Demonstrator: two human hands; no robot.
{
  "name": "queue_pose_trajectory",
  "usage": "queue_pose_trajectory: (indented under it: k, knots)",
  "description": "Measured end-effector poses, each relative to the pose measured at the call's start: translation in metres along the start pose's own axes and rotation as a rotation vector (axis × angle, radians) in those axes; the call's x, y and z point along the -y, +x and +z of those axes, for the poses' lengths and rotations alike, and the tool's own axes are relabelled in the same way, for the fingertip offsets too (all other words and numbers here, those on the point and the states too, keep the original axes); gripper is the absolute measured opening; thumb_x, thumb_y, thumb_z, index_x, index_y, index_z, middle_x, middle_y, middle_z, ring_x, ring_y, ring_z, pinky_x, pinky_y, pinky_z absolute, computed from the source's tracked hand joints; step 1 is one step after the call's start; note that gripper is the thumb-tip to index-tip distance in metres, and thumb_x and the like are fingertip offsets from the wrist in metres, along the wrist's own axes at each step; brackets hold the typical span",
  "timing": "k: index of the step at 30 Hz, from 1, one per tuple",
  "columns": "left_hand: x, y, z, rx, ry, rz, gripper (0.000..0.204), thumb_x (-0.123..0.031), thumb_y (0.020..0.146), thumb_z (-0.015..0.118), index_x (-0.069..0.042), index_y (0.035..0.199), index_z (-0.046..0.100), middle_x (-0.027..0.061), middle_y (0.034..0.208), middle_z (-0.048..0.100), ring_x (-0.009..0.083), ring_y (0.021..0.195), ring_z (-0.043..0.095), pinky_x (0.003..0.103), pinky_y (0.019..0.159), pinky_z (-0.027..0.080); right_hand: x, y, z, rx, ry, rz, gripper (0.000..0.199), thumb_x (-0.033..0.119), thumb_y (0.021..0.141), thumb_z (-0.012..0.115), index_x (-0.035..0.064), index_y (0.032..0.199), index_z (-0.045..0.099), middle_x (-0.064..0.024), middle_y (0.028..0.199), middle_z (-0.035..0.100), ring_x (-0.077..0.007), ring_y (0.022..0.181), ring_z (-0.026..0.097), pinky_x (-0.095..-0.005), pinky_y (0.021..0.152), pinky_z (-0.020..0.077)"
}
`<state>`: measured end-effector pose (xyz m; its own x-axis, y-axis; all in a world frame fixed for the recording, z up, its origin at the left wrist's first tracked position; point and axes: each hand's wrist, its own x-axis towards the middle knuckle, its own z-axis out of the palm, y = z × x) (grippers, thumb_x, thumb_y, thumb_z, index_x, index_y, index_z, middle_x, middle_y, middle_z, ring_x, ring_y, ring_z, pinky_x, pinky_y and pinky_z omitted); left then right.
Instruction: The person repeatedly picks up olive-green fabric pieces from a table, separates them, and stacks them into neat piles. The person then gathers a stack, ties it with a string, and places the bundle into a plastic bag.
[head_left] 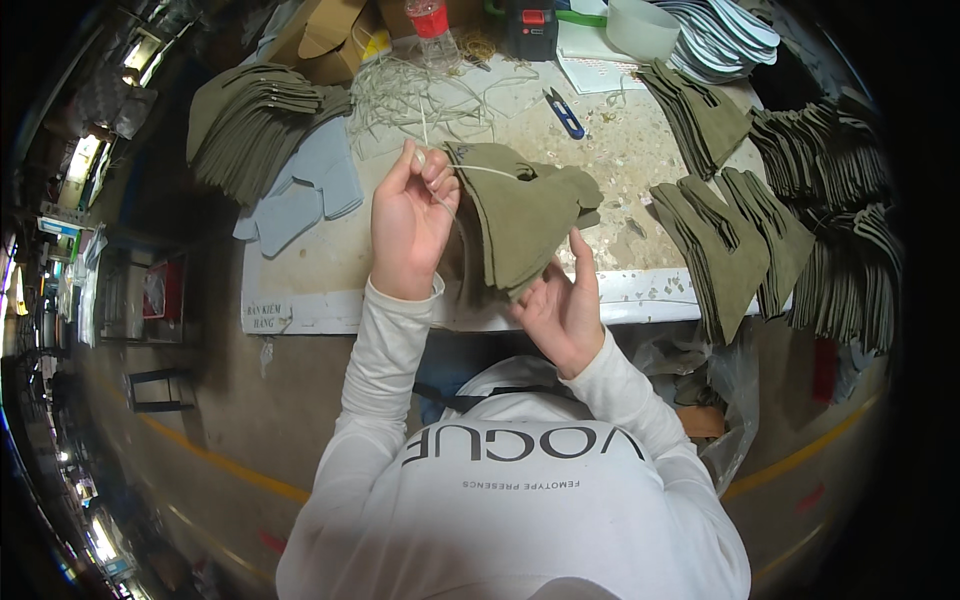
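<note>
Speckled worktable [620, 150], olive fabric stacks [250, 125], pale blue pieces [310, 185], loose strings [420, 95], blue snips [566, 113]

Top: white, long-sleeved, with dark lettering printed across the chest
Cuffs: ribbed, snug at both wrists
Hands: bare, ungloved

The olive stack [520, 225] hides the right hand's [562, 305] fingertips.

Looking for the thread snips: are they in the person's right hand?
No, the blue snips lie on the table, while the right hand holds the olive fabric stack.
</note>
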<state>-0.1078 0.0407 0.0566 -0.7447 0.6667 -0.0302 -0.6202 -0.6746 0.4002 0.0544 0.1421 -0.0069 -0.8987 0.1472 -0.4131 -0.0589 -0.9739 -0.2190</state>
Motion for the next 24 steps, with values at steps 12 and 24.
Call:
queue_pose_trajectory:
  k: [12,24]
  knots:
    - [0.016,-0.028,0.004,0.092,0.232,-0.007,0.031,-0.023,0.105,0.045,-0.010,0.078,0.043,0.0017,0.074,0.040,0.0105,0.067,0.033,0.024,0.062,0.032,-0.002,-0.042,0.007,-0.003,-0.092,0.071,0.074,0.067,0.092,0.043,0.0068,0.133,0.053,-0.0102,0.130,0.059,-0.0213,0.114,0.059,-0.0398,0.092,0.0479]
    - [-0.006,-0.025,-0.004,0.439,0.594,0.403,0.033,-0.023,0.104,0.042,-0.009,0.073,0.039,0.0023,0.071,0.039,0.0100,0.067,0.031,0.025,0.065,0.028,0.000,-0.012,0.042,0.248,-0.629,-0.658,0.077,0.007,0.089,0.067,0.0017,0.150,0.020,-0.0137,0.140,0.046,-0.0182,0.124,0.049,-0.0303,0.104,0.0397]
